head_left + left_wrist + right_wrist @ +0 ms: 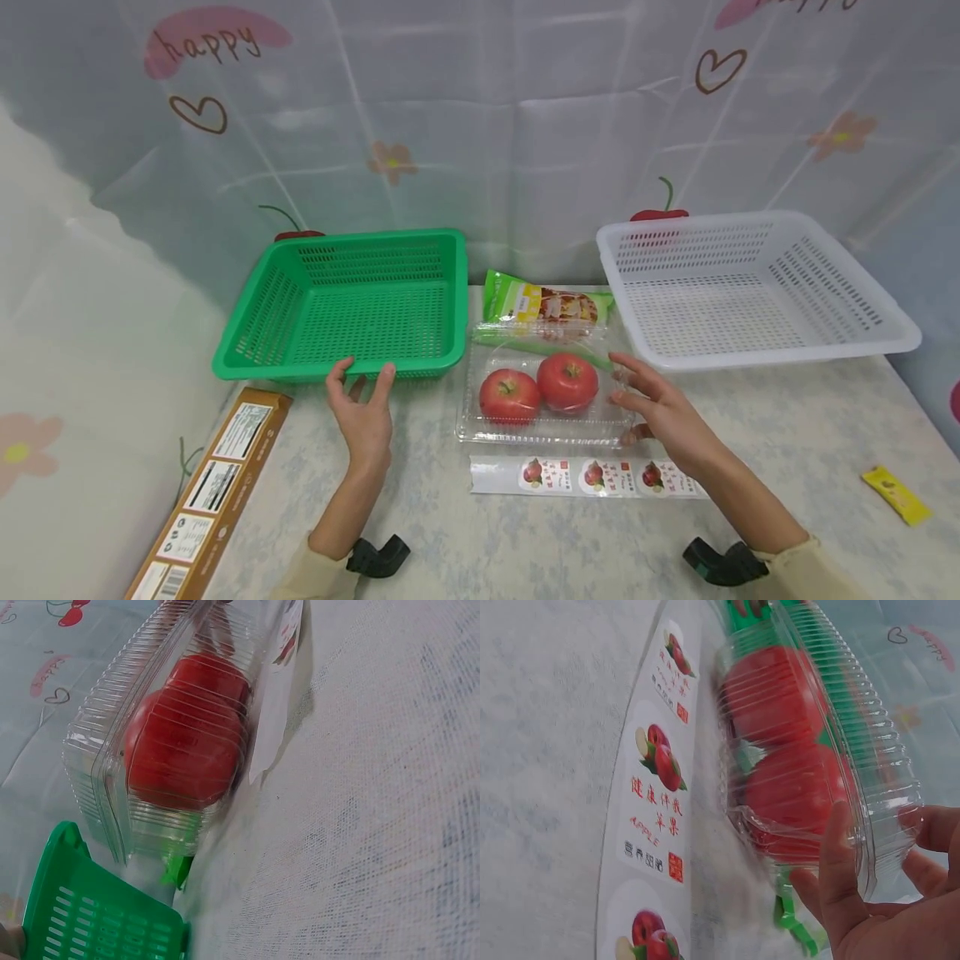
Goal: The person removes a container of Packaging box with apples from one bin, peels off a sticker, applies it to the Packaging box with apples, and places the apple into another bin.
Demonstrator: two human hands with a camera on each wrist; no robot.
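A clear plastic clamshell box point(542, 429) lies shut on the table with two red tomatoes point(510, 396) inside. My right hand point(630, 398) is at its right end, fingers spread and fairly straight. In the right wrist view the thumb point(836, 855) lies against the box point(870, 720), and the other fingers show behind it. My left hand point(365, 392) is open, with its fingertips at the front rim of the green basket point(337, 300), holding nothing. The left wrist view shows the box point(105, 742) and a corner of the green basket point(97, 915).
A white basket point(750, 283) stands at the back right. A green snack packet point(543, 307) lies behind the box. A strip of apple stickers point(585, 477) lies in front of it. A long brown carton point(210, 492) sits at the table's left edge, a small yellow packet point(896, 494) at the right.
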